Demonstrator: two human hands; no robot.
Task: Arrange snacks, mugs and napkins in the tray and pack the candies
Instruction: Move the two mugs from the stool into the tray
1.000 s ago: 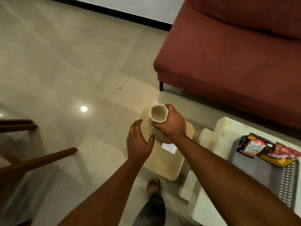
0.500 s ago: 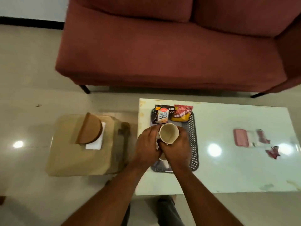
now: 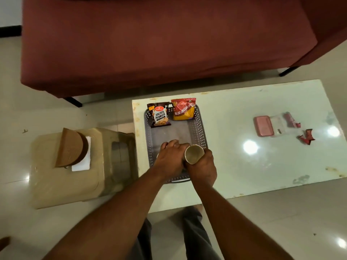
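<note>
Right hand [image 3: 201, 166] clamped on mug [image 3: 194, 154], tilted, mouth toward camera, over near end of tray [image 3: 199, 126]. Left hand [image 3: 170, 156] curled over something hidden, grip unclear. Advice: level mug, set upright on bare tray floor, clear of snack packets [image 3: 171, 113].

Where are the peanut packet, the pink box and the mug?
peanut packet [image 3: 160, 115], head view, front label.
pink box [image 3: 263, 126], head view, lid centre.
mug [image 3: 193, 156], head view, inside of the open mouth.
</note>
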